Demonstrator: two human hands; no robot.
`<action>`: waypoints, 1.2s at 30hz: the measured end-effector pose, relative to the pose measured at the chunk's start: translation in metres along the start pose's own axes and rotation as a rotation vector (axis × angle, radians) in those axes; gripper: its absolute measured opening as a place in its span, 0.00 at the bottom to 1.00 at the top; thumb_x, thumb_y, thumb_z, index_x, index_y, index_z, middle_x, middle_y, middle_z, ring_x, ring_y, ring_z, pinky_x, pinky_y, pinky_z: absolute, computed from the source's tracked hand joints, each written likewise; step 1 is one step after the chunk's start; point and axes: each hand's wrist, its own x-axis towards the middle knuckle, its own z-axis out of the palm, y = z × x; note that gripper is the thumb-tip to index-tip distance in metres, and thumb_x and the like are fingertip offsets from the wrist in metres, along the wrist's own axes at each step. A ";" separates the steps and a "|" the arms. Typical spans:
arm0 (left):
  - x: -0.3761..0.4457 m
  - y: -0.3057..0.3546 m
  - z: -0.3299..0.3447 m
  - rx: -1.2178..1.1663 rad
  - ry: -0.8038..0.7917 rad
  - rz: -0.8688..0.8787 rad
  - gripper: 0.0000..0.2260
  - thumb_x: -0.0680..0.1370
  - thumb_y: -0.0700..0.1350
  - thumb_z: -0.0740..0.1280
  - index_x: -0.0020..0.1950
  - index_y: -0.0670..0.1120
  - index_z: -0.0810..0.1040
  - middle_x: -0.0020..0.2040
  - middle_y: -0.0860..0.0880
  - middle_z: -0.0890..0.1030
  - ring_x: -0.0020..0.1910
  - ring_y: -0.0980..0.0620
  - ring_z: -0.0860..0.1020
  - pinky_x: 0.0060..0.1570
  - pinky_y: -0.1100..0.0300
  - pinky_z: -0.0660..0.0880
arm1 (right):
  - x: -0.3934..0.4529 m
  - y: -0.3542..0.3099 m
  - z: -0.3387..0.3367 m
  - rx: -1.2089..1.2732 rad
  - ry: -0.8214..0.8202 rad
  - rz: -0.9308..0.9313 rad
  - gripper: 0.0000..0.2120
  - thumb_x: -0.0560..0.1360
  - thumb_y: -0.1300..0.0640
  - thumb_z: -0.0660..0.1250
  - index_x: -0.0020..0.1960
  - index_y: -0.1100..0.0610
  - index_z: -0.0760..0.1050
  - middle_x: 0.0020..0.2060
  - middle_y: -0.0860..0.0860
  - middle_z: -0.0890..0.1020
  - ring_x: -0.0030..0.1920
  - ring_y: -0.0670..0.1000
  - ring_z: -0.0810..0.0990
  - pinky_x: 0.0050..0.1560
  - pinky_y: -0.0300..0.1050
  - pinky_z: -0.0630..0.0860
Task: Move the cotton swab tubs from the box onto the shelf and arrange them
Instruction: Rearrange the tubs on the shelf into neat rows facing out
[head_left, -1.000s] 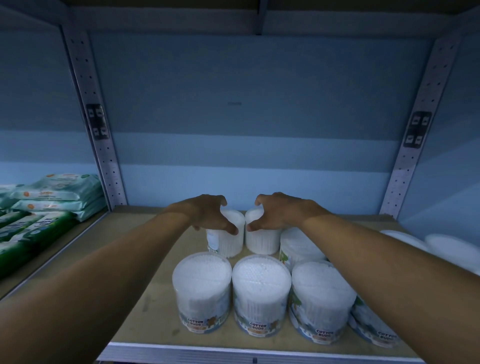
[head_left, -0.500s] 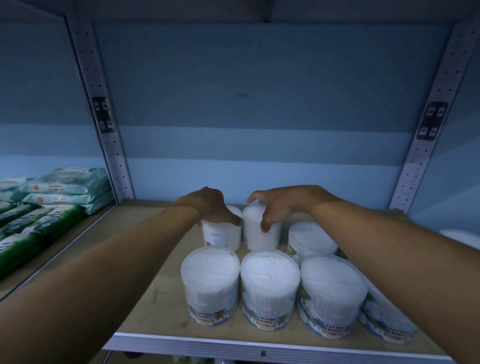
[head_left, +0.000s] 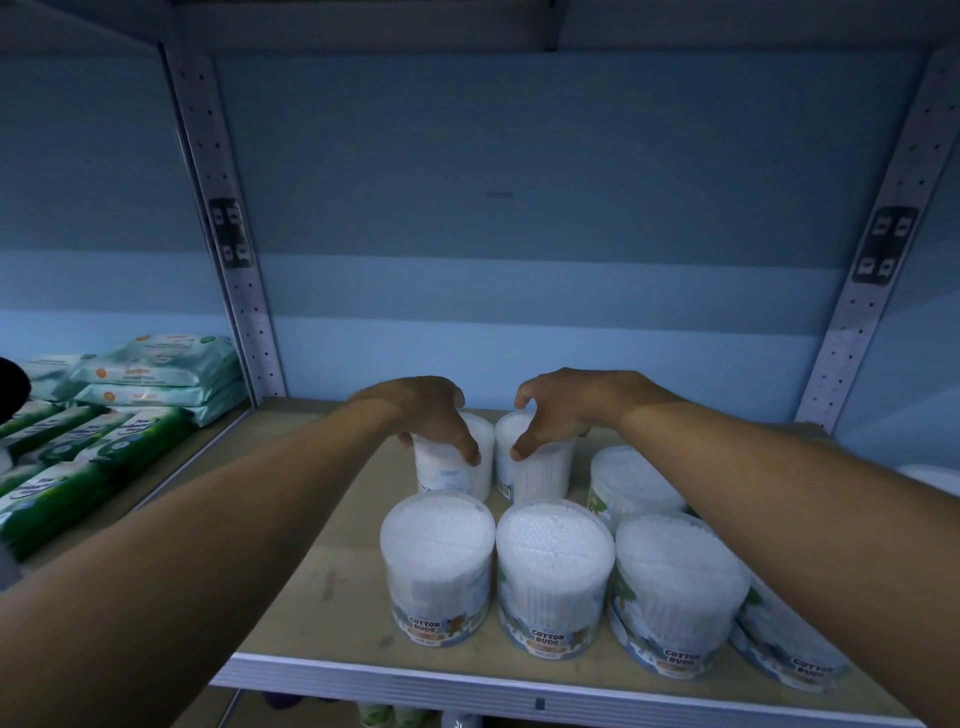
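Two cotton swab tubs are being set down side by side in the far row of the shelf (head_left: 332, 566), so the placing-and-arranging step is judged to be in hand. The left tub (head_left: 451, 467) is being gripped from above by the left hand (head_left: 426, 415), fingers curled over its lid and thumb pressed on its near side. The right tub (head_left: 537, 470) is being capped by the right hand (head_left: 561, 410) in the same way, though the forefinger is being held lifted, so that grasp looks looser. Both tubs are standing upright, long axes vertical and lids upward, almost touching each other. They are being kept just behind the near row of tubs (head_left: 553, 571), whose "COTTON BUDS" labels are facing the shelf edge. Next, a release is probably being called for, with the pair squared to the row in front. The box is not being shown.
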 end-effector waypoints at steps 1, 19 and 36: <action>-0.001 0.001 0.000 -0.009 0.004 -0.001 0.38 0.68 0.57 0.77 0.74 0.47 0.68 0.67 0.48 0.74 0.58 0.46 0.78 0.56 0.52 0.80 | -0.001 0.001 -0.001 0.007 -0.016 0.002 0.39 0.70 0.36 0.73 0.75 0.47 0.64 0.68 0.49 0.72 0.45 0.50 0.78 0.54 0.47 0.78; -0.001 0.012 -0.010 0.072 -0.107 0.050 0.41 0.67 0.57 0.79 0.76 0.54 0.65 0.74 0.52 0.68 0.68 0.47 0.73 0.64 0.54 0.75 | -0.010 0.008 -0.003 -0.018 -0.058 0.016 0.39 0.66 0.29 0.71 0.71 0.45 0.69 0.65 0.47 0.75 0.49 0.52 0.83 0.58 0.51 0.77; -0.003 0.013 -0.005 0.088 -0.078 -0.048 0.38 0.66 0.65 0.75 0.69 0.46 0.71 0.65 0.47 0.75 0.59 0.45 0.77 0.55 0.52 0.81 | -0.005 0.010 -0.005 0.075 -0.158 -0.085 0.41 0.69 0.45 0.76 0.76 0.39 0.60 0.74 0.45 0.66 0.66 0.52 0.73 0.65 0.48 0.73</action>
